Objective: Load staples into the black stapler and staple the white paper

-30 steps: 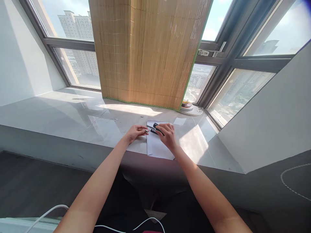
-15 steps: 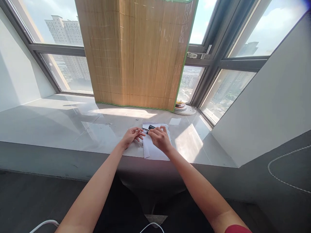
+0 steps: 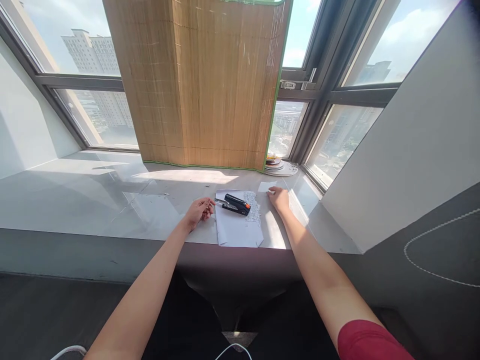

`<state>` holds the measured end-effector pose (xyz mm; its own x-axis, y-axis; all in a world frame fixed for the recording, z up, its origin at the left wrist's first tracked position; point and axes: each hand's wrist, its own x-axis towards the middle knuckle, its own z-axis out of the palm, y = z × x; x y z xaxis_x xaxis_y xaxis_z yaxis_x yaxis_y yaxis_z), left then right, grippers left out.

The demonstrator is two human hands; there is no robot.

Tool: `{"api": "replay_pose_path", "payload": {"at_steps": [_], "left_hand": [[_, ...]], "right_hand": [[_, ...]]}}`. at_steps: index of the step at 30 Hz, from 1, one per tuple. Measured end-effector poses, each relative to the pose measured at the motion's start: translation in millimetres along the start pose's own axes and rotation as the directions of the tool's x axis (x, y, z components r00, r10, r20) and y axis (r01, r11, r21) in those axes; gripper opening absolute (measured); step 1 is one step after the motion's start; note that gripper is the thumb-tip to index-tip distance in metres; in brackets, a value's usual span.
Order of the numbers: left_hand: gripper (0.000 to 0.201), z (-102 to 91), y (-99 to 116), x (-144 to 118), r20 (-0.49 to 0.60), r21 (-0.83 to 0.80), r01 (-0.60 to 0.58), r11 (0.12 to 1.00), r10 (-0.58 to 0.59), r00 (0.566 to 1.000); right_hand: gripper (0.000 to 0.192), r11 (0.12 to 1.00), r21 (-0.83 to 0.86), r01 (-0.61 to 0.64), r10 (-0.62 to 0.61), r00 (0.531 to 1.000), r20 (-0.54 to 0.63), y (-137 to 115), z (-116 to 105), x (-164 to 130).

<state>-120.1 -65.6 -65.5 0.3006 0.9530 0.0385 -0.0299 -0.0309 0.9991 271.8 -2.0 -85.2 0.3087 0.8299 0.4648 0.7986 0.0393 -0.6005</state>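
Observation:
A black stapler (image 3: 237,204) with an orange part lies opened on a white sheet of paper (image 3: 236,232). My left hand (image 3: 201,211) is closed, its thumb and fingertips pinching the silver metal end of the stapler at its left. Dark, fine marks like scattered staples or print cover the paper's right part; which, I cannot tell. My right hand (image 3: 279,198) is apart from the stapler, low over the sill to the right of the paper. Its fingers are curled together, and whatever they hold is too small to make out. A pale white patch (image 3: 265,186) shows beside its fingertips.
The tiled sill (image 3: 150,205) runs under a window. A bamboo blind (image 3: 202,90) hangs behind the paper. Stacked round plates or discs (image 3: 279,167) stand in the far right corner. A white cord (image 3: 407,255) loops on the right; small bits (image 3: 165,194) lie on the left.
My right hand has let go of the stapler and moved right, beyond the paper. The stapler now rests on the sheet. My left hand has stayed at its left end, its fingers more closed.

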Motion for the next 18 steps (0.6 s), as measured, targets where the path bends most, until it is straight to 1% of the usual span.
{"api": "replay_pose_path", "payload": {"at_steps": [2, 3, 5, 6, 7, 9, 10, 12, 14, 16, 18], "left_hand": [[0.047, -0.9, -3.9, 3.2, -0.035, 0.058, -0.012, 0.998, 0.014, 0.999], [0.046, -1.9, -5.7, 6.6, -0.073, 0.112, -0.021, 0.993, 0.029, 0.997], [0.039, -5.6, -7.8, 18.3, -0.172, 0.306, -0.047, 0.951, 0.104, 0.980], [0.035, -8.2, -7.7, 26.7, -0.217, 0.435, -0.058, 0.899, 0.167, 0.962], [0.029, -11.2, -6.8, 36.6, -0.236, 0.570, -0.068, 0.819, 0.243, 0.941], [0.018, -17.4, -3.2, 59.0, -0.218, 0.771, -0.067, 0.633, 0.361, 0.907], [0.021, -20.3, -1.1, 70.3, -0.200, 0.832, -0.046, 0.552, 0.377, 0.904], [0.037, -24.6, 2.3, 90.2, -0.162, 0.905, 0.008, 0.424, 0.329, 0.930], [0.043, -26.4, 3.1, 103.3, -0.142, 0.941, 0.059, 0.333, 0.231, 0.963], [0.039, -25.6, 0.8, 107.8, -0.142, 0.955, 0.091, 0.281, 0.169, 0.975], [0.035, -22.8, -3.9, 104.5, -0.140, 0.961, 0.093, 0.261, 0.165, 0.976]], "right_hand": [[0.020, 0.998, 0.019, -0.060, 0.060, 0.998, 0.017, 1.9, -2.6, -3.4], [0.020, 0.996, 0.023, -0.090, 0.089, 0.996, 0.024, 2.6, -4.3, -5.3], [0.018, 0.993, 0.019, -0.115, 0.114, 0.993, 0.036, 3.3, -7.1, -9.2], [0.016, 0.994, 0.010, -0.106, 0.105, 0.993, 0.046, 3.1, -7.7, -11.1], [0.015, 0.996, -0.002, -0.089, 0.089, 0.994, 0.056, 2.6, -7.6, -12.8], [0.013, 0.998, -0.035, -0.047, 0.049, 0.997, 0.062, 1.4, -5.6, -15.2], [0.013, 0.998, -0.055, -0.027, 0.030, 0.998, 0.058, 1.0, -4.0, -15.7], [0.014, 0.996, -0.086, 0.008, -0.004, 0.999, 0.047, 1.0, -0.5, -15.9], [0.014, 0.995, -0.098, 0.034, -0.029, 0.998, 0.053, 1.7, 2.3, -15.5], [0.013, 0.994, -0.101, 0.047, -0.041, 0.997, 0.064, 2.7, 3.5, -15.0], [0.013, 0.994, -0.099, 0.047, -0.040, 0.997, 0.070, 3.6, 3.3, -14.6]]}}
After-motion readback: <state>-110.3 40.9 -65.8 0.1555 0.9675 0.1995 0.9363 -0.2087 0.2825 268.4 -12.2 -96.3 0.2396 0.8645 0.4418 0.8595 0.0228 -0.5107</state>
